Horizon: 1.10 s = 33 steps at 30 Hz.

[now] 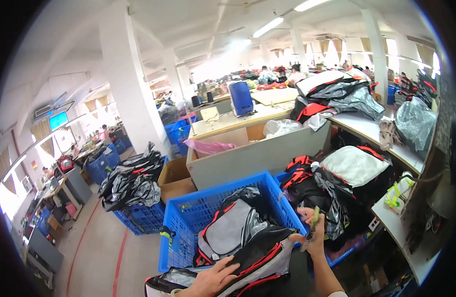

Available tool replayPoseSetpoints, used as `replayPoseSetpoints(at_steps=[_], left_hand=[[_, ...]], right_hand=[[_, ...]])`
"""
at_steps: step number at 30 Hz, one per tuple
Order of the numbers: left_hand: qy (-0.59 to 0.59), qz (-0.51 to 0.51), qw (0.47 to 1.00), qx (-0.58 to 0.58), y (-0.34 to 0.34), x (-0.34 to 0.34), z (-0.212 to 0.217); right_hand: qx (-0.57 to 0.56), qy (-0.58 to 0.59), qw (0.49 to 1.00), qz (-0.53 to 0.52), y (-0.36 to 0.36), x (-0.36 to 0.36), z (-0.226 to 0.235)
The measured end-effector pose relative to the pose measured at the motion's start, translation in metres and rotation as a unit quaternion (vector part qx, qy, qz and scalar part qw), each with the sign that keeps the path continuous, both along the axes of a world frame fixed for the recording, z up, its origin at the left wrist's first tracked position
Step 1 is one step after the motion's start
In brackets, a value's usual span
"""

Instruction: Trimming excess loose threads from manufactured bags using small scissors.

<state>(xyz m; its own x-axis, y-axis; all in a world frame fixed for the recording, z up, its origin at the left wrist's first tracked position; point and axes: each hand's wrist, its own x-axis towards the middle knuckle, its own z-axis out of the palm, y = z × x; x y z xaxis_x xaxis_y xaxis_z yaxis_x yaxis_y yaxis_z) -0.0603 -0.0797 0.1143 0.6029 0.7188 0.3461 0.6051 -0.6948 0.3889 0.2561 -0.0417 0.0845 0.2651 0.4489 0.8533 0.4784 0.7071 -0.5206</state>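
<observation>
two hands (215, 277), several blue crates (188, 213)

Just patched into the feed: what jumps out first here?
The big blue crate at centre, stuffed with grey, black and red bag pieces. The left hand presses one piece at the lower edge; the right hand pinches a small tool. More pieces are heaped on the table at upper right.
</observation>
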Motion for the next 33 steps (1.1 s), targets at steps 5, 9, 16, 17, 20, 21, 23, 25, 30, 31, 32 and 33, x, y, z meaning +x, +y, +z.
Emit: replayPoseSetpoints(at_steps=[5, 9, 16, 17, 20, 21, 23, 25, 30, 31, 32, 33], left_hand=[[0.025, 0.006, 0.998, 0.054, 0.009, -0.023, -0.015], [-0.002, 0.049, 0.999, -0.011, 0.037, -0.031, -0.034], [-0.068, 0.023, 0.935, -0.346, 0.109, -0.025, 0.01], [0.063, -0.014, 0.934, -0.352, 0.109, -0.017, 0.032], [0.102, -0.045, 0.941, -0.319, 0.116, -0.017, 0.009], [0.11, -0.049, 0.931, -0.346, 0.127, -0.017, 0.005], [0.191, -0.007, 0.915, -0.354, 0.147, -0.017, 0.008], [0.249, -0.004, 0.909, -0.335, 0.15, -0.006, 0.021], [0.202, 0.073, 0.938, -0.272, 0.145, 0.0, 0.014], [0.201, 0.079, 0.937, -0.275, 0.143, -0.003, 0.01], [0.172, 0.098, 0.958, -0.209, 0.142, -0.007, 0.005], [0.143, 0.11, 0.973, -0.141, 0.141, -0.01, 0.0]], right_hand=[[-0.231, 0.264, 0.852, 0.389, 0.036, -0.033, -0.029], [-0.21, 0.107, 0.962, 0.137, 0.051, -0.055, -0.025], [-0.317, 0.138, 0.938, 0.032, 0.047, -0.021, -0.024], [-0.299, 0.142, 0.943, -0.014, 0.046, -0.011, -0.035], [-0.349, 0.153, 0.921, -0.085, 0.058, -0.006, -0.046], [-0.332, 0.163, 0.926, -0.075, 0.062, -0.01, -0.05], [-0.351, 0.136, 0.923, -0.081, 0.058, -0.016, -0.046], [-0.36, 0.151, 0.917, -0.079, 0.052, -0.024, -0.035], [-0.365, 0.171, 0.915, -0.015, 0.056, -0.014, -0.045], [-0.359, 0.174, 0.917, 0.019, 0.056, -0.009, -0.048], [-0.363, 0.146, 0.919, 0.047, 0.058, -0.003, -0.049], [-0.366, 0.119, 0.92, 0.071, 0.056, 0.004, -0.048]])
